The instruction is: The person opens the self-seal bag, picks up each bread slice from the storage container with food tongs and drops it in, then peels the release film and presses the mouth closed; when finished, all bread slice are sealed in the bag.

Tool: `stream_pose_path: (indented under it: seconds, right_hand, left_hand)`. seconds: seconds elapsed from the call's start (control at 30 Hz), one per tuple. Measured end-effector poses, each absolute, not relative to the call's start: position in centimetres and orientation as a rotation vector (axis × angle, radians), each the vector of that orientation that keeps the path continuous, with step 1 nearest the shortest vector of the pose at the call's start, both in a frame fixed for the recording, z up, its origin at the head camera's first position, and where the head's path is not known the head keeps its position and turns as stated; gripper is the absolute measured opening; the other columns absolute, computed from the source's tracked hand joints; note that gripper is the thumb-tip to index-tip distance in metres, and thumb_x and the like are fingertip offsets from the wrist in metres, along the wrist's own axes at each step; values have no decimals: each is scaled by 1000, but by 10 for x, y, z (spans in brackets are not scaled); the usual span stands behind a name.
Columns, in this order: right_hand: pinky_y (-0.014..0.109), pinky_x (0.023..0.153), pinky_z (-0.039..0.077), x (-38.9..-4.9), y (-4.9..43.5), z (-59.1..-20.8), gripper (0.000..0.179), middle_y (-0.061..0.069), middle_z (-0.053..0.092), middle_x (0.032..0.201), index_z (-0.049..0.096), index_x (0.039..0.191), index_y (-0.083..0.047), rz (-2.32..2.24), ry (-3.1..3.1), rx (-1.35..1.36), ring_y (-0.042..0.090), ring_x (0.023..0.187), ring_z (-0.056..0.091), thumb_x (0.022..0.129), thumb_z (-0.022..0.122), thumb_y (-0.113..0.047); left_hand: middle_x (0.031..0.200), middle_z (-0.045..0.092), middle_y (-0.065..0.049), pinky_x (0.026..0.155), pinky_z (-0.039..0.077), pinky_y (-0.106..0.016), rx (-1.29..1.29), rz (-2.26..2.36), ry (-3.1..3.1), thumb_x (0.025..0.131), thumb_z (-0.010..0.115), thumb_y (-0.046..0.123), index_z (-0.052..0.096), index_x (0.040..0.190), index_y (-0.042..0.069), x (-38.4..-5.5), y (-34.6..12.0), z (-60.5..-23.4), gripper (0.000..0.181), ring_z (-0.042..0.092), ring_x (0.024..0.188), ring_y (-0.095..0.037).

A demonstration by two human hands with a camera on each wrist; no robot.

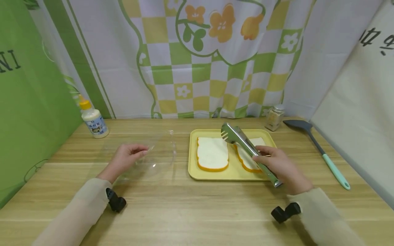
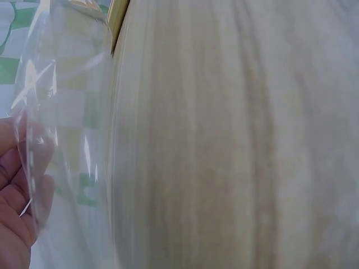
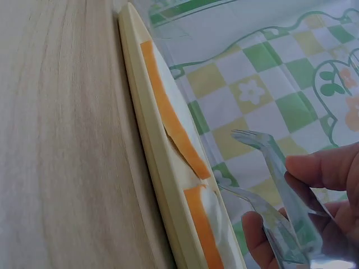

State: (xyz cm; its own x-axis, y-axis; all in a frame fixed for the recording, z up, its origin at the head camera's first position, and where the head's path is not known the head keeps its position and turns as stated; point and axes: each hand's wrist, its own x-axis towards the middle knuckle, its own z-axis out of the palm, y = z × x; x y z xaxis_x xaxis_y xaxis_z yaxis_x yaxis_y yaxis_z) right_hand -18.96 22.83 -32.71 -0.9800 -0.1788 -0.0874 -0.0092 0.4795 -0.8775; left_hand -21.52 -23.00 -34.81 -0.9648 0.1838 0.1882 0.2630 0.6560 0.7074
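My left hand [image 1: 129, 155] pinches the edge of a clear plastic bag [image 1: 163, 153], left of the tray. Up close in the left wrist view, the film [image 2: 73, 112] shines and partly covers the fingertips. My right hand [image 1: 278, 165] grips metal tongs [image 1: 244, 141] across the middle, thumb on one arm and fingers on the other. Their tips stand apart, with nothing between them. Beneath the tongs is a yellow tray [image 1: 193, 153] with two bread slices side by side: the left slice [image 1: 213, 153] shows whole, while the right slice [image 1: 246, 162] is partly hidden by tongs and hand.
A yellow-capped bottle [image 1: 95, 123] stands at the back left. Behind the tray's right corner is a small glass jar [image 1: 275, 118]. A spatula [image 1: 326, 157] with a mint handle lies on the right. A patterned curtain [image 1: 200, 75] hangs behind the wooden table [image 1: 197, 212].
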Motion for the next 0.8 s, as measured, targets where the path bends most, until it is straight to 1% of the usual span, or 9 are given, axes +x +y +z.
stream_pose_path:
  seconds: [0.07, 0.17, 0.33, 0.47, 0.6, 0.67, 0.8]
  right_hand:
    - [24, 71, 47, -192, 224, -328, 59, 24, 49, 119, 31, 139, 9, -1501, 2539, -163, 15, 91, 52, 93, 54, -19]
    - [25, 74, 46, -194, 219, -330, 59, 27, 48, 125, 30, 139, 9, -1479, 2513, -157, 18, 95, 53, 94, 53, -20]
    - [24, 73, 47, -197, 216, -334, 58, 30, 43, 132, 30, 139, 11, -1507, 2457, -138, 15, 93, 53, 94, 52, -19]
    - [22, 70, 48, -197, 215, -336, 58, 31, 44, 130, 29, 138, 13, -1599, 2404, -129, 7, 87, 52, 94, 52, -17]
    - [20, 68, 49, -197, 216, -335, 57, 28, 46, 126, 27, 138, 14, -1691, 2344, -130, 2, 81, 53, 94, 50, -14]
    - [20, 66, 49, -197, 215, -332, 57, 27, 47, 124, 27, 138, 14, -1714, 2335, -145, 2, 79, 54, 94, 49, -13]
    - [23, 66, 49, -195, 207, -322, 58, 27, 48, 122, 27, 139, 13, -1718, 2366, -191, 6, 79, 55, 93, 51, -14]
  left_hand:
    - [104, 67, -19, 68, 50, -26, -370, -1213, -2770, 91, 59, 12, 66, 107, -3, -215, -230, -349, 23, 62, 90, -26]
    - [102, 67, -18, 69, 50, -26, -364, -1226, -2772, 91, 60, 12, 66, 106, -3, -216, -230, -351, 23, 62, 90, -25]
    - [101, 68, -16, 69, 51, -27, -358, -1251, -2770, 89, 62, 16, 67, 106, -1, -215, -230, -353, 24, 62, 90, -24]
    - [101, 68, -14, 70, 51, -29, -348, -1260, -2776, 89, 62, 17, 67, 106, 2, -216, -229, -353, 24, 62, 91, -24]
    - [100, 68, -14, 70, 51, -29, -351, -1248, -2775, 89, 63, 17, 67, 106, 1, -216, -230, -354, 24, 62, 90, -24]
    - [100, 68, -14, 70, 51, -29, -350, -1244, -2777, 89, 62, 17, 67, 105, 1, -216, -230, -354, 24, 62, 89, -24]
    - [100, 68, -14, 71, 51, -30, -352, -1248, -2783, 90, 62, 19, 66, 107, 1, -217, -230, -354, 25, 62, 90, -24]
